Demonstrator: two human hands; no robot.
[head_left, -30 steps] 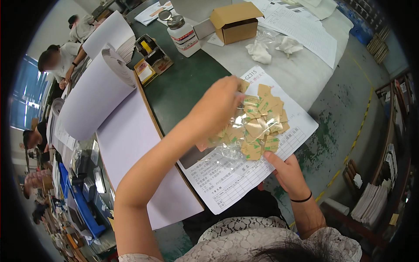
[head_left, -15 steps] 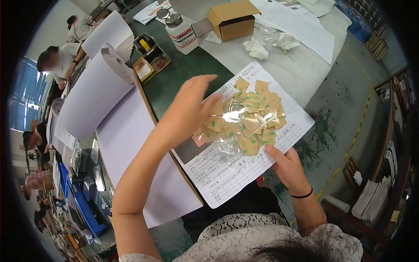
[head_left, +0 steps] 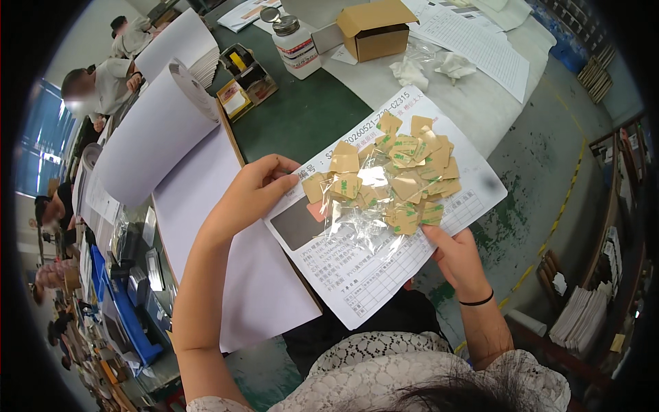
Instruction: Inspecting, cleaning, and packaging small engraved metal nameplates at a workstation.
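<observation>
Between my hands is a white printed sheet (head_left: pixel 357 288) with a table grid and a dark picture block, held at a slant. On top of it lies a clear plastic bag (head_left: pixel 374 237) of small tan square adhesive pieces (head_left: pixel 410 185) with green print. My left hand (head_left: pixel 257 192) is closed on the sheet's upper left edge, thumb near the front and fingers curled. My right hand (head_left: pixel 458 264) pinches the sheet's lower right edge, its thumb on top beside the tan pieces and its other fingers partly hidden underneath.
A large white paper roll (head_left: pixel 158 130) lies left on a board. Beyond are a white pump bottle (head_left: pixel 296 48), an open cardboard box (head_left: pixel 374 34), crumpled tissues (head_left: pixel 410 72) and a small organizer (head_left: pixel 247 79). Several people sit at the far left.
My left hand has come off the area over the bag, moving left and down onto the sheet's edge. The sheet has shifted slightly right, and its upper left part is uncovered.
</observation>
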